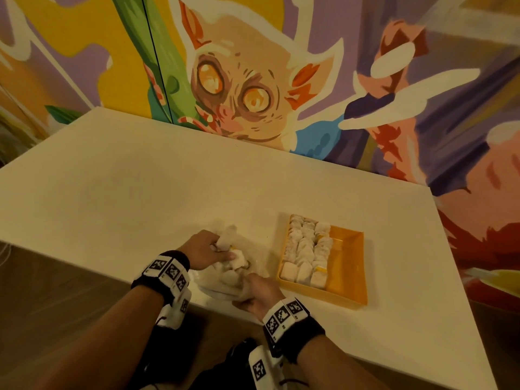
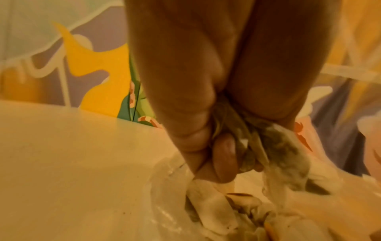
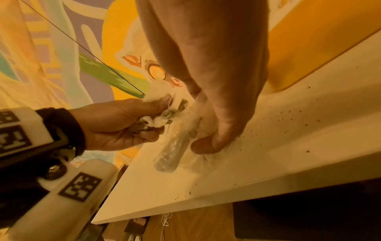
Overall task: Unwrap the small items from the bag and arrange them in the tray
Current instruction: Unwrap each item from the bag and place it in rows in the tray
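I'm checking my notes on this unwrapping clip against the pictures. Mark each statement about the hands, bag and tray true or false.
1. The yellow tray lies to the right of the plastic bag. True.
2. The tray is full from wall to wall. False: the pale items fill its left part in rows; its right part is bare.
3. The left hand grips crumpled wrappers. True.
4. The right hand rests flat and open on the table. False: its fingers pinch the bag at the table's near edge.
5. Both hands are inside the tray. False: both are at the bag, left of the tray.
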`<state>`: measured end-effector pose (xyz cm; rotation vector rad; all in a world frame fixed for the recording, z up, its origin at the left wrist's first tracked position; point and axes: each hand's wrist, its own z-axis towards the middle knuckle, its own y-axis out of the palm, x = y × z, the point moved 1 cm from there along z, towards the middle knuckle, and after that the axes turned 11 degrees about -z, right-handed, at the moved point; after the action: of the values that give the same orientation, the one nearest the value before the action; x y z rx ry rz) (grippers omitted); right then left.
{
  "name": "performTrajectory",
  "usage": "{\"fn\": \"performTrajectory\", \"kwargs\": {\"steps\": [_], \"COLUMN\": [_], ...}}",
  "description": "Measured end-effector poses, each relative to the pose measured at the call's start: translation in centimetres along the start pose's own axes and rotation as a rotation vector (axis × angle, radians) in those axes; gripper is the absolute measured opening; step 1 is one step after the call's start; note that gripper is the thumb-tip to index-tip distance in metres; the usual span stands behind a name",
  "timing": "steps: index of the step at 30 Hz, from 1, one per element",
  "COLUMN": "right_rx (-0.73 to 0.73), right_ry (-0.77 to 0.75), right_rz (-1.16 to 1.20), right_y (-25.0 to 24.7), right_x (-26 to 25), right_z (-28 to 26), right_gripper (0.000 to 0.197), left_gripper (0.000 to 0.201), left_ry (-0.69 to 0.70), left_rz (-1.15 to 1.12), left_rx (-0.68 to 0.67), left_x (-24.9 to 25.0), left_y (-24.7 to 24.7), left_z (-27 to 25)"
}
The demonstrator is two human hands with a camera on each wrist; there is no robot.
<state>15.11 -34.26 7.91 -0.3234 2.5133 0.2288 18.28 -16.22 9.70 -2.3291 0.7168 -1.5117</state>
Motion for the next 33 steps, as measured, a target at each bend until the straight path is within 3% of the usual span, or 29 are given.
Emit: {"fn": "performTrajectory", "kwargs": {"steps": [2,3,6,7,9,13,20,23,26,28,30,33], "right_rx": [0.029,0.046,0.191,0.230,0.245,0.198,0.212,0.310,0.332,0.258,0.153,0.154], "right_ry": [0.030,0.042,-0.002,-0.050,-0.126,-0.156,-0.274,-0.485,-0.653,-0.717,-0.726,-0.731], "right_rz": [-0.004,-0.053,-0.317,-0.421,-0.529,-0.622,-0.812,-0.828,-0.787,-0.740,-0.643,-0.501], "right_y": [0.0,0.1,-0.2,-0.3,-0.3,0.1,-0.5,-0.2,0.1,0.3,0.8,1.3], "right_x": [-0.3,-0.4,-0.1,-0.1,0.0,-0.1,-1.4,-2.5,-3.6,-3.9,-3.9,-3.8], "right_z": [-0.8,-1.1,-1.0,-0.9,-0.7,-0.4,-2.3,-3.9,-4.3,-4.0,-3.9,-3.3], "right_gripper": [0.013,0.019,0.077,0.085,0.079,0.089,0.068,0.041,0.035,0.034,0.030,0.033], "left_gripper": [0.041,0.037,0.026,0.020,0.013,0.022,0.017,0.016,0.028,0.039,0.030,0.018], "left_ry": [-0.034,-0.059,-0.097,-0.097,-0.091,-0.133,-0.147,-0.131,-0.102,-0.072,-0.042,-0.036], "left_rz": [-0.117,-0.155,-0.209,-0.200,-0.191,-0.290,-0.577,-0.617,-0.646,-0.682,-0.752,-0.858], "left_rx": [0.012,0.018,0.002,-0.005,-0.007,-0.030,-0.152,-0.222,-0.255,-0.273,-0.241,-0.087], "left_x": [-0.3,-0.4,-0.8,-0.8,-0.9,-0.5,1.7,2.6,3.1,3.3,3.6,4.3], "left_y": [0.1,0.2,0.8,1.0,1.2,0.7,-1.2,-1.8,-2.4,-2.5,-2.2,-1.1], "left_z": [-0.2,-0.3,-0.5,-0.6,-0.6,-1.0,-2.9,-3.5,-3.9,-4.0,-4.1,-4.0]}}
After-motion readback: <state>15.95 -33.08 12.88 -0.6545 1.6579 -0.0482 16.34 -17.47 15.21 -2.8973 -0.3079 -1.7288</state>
